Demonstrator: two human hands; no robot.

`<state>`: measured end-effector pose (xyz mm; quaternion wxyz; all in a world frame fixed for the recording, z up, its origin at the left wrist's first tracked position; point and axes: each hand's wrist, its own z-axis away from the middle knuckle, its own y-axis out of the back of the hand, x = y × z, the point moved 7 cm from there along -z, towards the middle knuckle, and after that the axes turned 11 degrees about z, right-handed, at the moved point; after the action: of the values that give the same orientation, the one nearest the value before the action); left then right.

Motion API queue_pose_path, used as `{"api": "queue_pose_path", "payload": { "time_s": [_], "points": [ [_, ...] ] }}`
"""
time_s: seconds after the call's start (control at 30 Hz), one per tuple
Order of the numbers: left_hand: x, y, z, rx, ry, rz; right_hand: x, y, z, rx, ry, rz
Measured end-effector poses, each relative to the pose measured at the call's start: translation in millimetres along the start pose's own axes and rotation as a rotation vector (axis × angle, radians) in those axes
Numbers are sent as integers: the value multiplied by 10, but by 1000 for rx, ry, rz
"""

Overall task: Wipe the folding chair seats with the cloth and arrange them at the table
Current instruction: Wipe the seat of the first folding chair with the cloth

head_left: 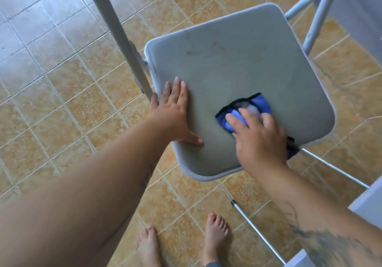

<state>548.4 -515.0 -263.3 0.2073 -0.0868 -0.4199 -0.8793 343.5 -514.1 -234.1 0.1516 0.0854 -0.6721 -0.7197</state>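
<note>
We have our right hand [258,140] pressed flat on the blue cloth [246,109], fingers spread over the bunched fabric rather than closed round it, so the grip is a loose downward press suited to rubbing. The cloth lies on the grey chair seat [237,66] toward its five o'clock corner. Our left hand [175,111] rests open and empty, palm down, at the seat's eight o'clock edge beside the frame tube [122,39], likely to steady the chair against the wiping. Faint reddish marks [215,47] toward twelve o'clock look not yet wiped. Only this chair is in view.
</note>
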Motion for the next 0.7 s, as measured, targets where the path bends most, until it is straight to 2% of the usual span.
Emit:
{"api": "queue_pose_path", "payload": {
  "time_s": [0.1, 0.17, 0.27, 0.37, 0.43, 0.5, 0.57, 0.6, 0.7],
  "points": [
    [18, -25, -172, -62, -8, -59, -155, -36, -479, 54, 217, -20],
    [-21, -57, -184, -75, -9, -58, 97, -33, -895, 54, 241, 4],
    [-56, -52, -194, -109, 10, -67, 1058, -46, -1316, 31, -88, 81],
    [-61, -49, -215, -126, 21, -74, 1840, -17, -1143, -112, -510, 0],
    [-75, -64, -209, -124, 27, -76, 1707, -16, -1059, -123, -549, -18],
    [-88, -81, -206, -127, 30, -77, 1243, 12, -1223, 12, -424, -25],
    [-94, -91, -207, -133, 32, -82, 778, 0, -1583, 72, -313, -29],
    [-95, -92, -212, -138, 30, -84, 618, -38, -1811, 56, -332, -57],
    [-104, -108, -223, -155, 29, -78, 381, -96, -2492, -47, -600, -271]
  ]
}}
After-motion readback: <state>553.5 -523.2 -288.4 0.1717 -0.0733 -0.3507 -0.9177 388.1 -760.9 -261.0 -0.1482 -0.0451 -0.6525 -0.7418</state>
